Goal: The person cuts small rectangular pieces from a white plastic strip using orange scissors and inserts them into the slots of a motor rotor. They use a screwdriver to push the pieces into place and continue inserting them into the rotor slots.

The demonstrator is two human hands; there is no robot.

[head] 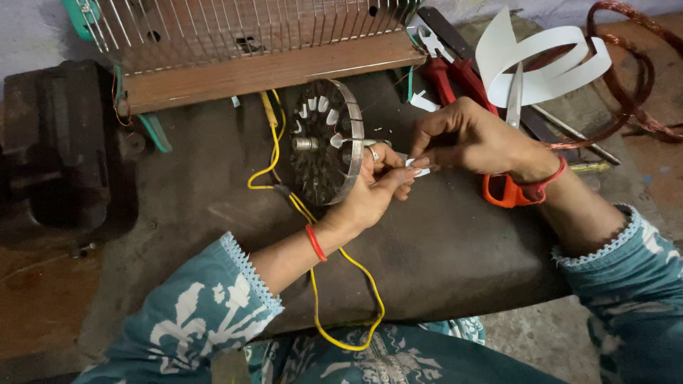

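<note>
Far left, a dark cast-metal block sits on the counter, whose surface is a grey, scuffed, matte sheet. Behind it stands a wire-grille frame on a brown wooden base. A yellow wire loops from that base toward the near edge.

Centre: the left hand, a red bangle at its wrist, holds a round slotted motor core on edge by its bright metal rim, fingers curled closed around the near side; a short steel shaft projects from the hub, and white paper liners fill several of the upper slots. Held between both hands, just right of the core, is a small white paper strip.

The right hand pinches that strip with thumb and forefinger closed on it, the other fingers folded. Done well, this step probably calls for a steady core and a strip kept flat and square to the slot (a creased liner would likely bind).

Right: orange-handled scissors lie partly under the right wrist, beside red-handled pliers. Beyond them a curled white paper band rests near a coil of copper wire, glossy and reddish.
</note>
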